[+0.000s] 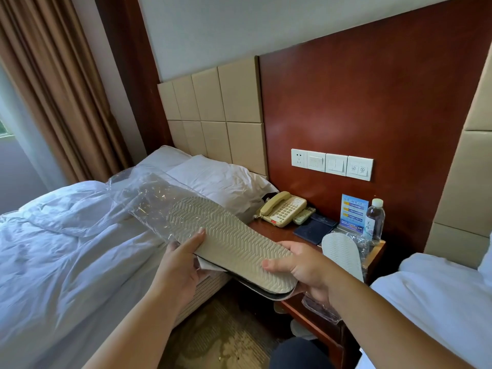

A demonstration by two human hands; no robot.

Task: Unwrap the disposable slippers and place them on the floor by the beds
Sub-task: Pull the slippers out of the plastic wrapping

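Two pinching grips on slippers [231, 243], left hand [179, 267], right hand [306, 269]

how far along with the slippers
Done: no slipper clearly on the floor yet. In hand: left hand and right hand grip a slipper pair, sole up, half out of its clear wrapper. Left: free it, unwrap the second pair on the nightstand, set both down.

Soft daylight from the left window [5, 129]; wide-angle edges bend
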